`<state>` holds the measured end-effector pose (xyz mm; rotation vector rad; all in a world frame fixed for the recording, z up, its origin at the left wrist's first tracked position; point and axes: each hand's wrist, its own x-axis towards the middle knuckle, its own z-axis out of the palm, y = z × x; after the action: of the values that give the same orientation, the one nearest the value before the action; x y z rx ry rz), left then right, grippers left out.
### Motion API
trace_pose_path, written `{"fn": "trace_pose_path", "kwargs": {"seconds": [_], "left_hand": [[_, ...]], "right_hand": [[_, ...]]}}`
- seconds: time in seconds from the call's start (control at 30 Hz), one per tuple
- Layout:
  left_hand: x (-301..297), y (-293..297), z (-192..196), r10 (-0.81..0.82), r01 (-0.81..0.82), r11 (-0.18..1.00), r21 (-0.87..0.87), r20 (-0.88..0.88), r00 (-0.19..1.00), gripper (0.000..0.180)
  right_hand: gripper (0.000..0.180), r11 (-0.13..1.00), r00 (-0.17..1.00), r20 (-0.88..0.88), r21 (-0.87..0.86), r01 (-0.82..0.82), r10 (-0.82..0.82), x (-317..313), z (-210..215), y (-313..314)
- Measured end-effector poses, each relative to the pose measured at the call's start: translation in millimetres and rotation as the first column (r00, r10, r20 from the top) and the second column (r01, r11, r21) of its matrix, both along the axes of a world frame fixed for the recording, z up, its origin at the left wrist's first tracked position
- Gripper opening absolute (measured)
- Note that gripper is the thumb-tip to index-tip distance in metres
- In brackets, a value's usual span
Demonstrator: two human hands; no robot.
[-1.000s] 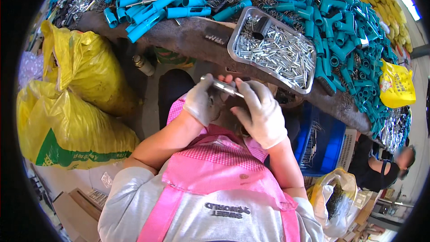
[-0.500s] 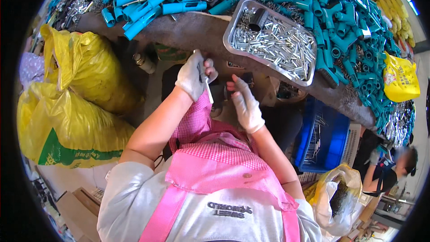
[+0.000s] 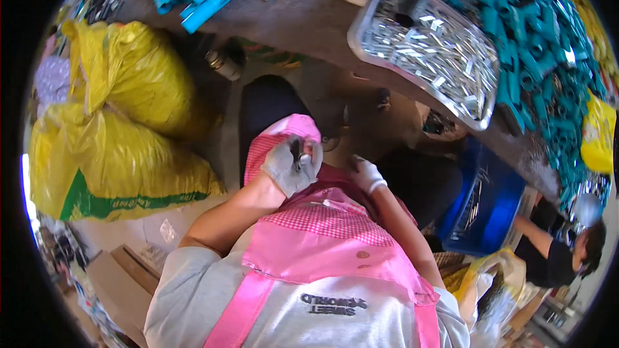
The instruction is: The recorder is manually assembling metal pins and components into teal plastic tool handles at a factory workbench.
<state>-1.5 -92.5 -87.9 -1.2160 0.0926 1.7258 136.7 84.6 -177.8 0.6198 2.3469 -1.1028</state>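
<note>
Both gloved hands drop toward the lap: left hand (image 3: 291,166) fist-closed around a small metal piece (image 3: 300,154); right hand (image 3: 367,174), at three o'clock, curled, contents unclear, away from the tray of metal sleeves (image 3: 425,45).

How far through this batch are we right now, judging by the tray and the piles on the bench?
Done: hard to count, nothing finished shows apart. In hand: the left hand grips a small dark metal piece over the pink apron; the right hand rests empty at the lap. Left: the metal tray is full of silvery sleeves, and teal tubes lie heaped on the bench.
</note>
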Motion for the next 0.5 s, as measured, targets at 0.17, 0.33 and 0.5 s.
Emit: {"fn": "trace_pose_path", "kwargs": {"seconds": [0.17, 0.33, 0.5], "left_hand": [[-4.7, 11.6, 55.1, 0.195, -0.317, 0.945, -0.084, -0.635, 0.747, 0.019], [-5.6, 10.2, 49.0, 0.341, -0.303, 0.939, 0.161, -0.522, 0.782, 0.013], [-37.9, -12.4, 49.9, 0.195, -0.198, 0.979, 0.059, -0.575, 0.794, 0.018]], "right_hand": [[0.036, 0.821, 0.541, -0.714, -0.566, -0.075, -0.443, -25.2, 107.2, -38.6], [0.022, 0.997, 0.624, -0.781, -0.075, -0.023, -0.044, -58.1, 132.5, -47.2], [0.009, 0.984, 0.613, -0.771, -0.164, 0.068, -0.171, -88.9, 143.6, -65.2]]}}
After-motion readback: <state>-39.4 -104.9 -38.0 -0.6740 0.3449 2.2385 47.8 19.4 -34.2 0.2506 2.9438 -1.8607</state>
